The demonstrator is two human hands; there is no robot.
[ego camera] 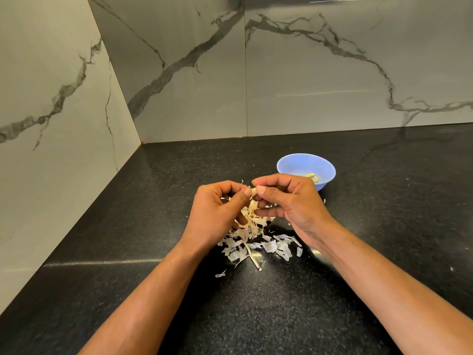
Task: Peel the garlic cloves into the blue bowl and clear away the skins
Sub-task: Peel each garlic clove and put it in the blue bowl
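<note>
Hands meet over the black speckled stone surface (256,316). The left hand (217,213) and right hand (289,201) both pinch one small pale garlic clove (254,192) between thumbs and fingers. The round blue plastic bowl (294,163) sits just beyond, on the far right. Thin, dry white skins (258,245) lie below. The clove looks hard and slippery, so it is best held at its ends. The skins look light and crumbly.

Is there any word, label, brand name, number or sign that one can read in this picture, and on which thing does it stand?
None: no readable text shows anywhere in this view.
The blue bowl is plain, with no label or brand visible.
The marble wall carries only grey veins, no writing.
The black counter shows only speckles and garlic skins.
Both hands, left hand and right hand, hold a garlic clove; no markings.
</note>
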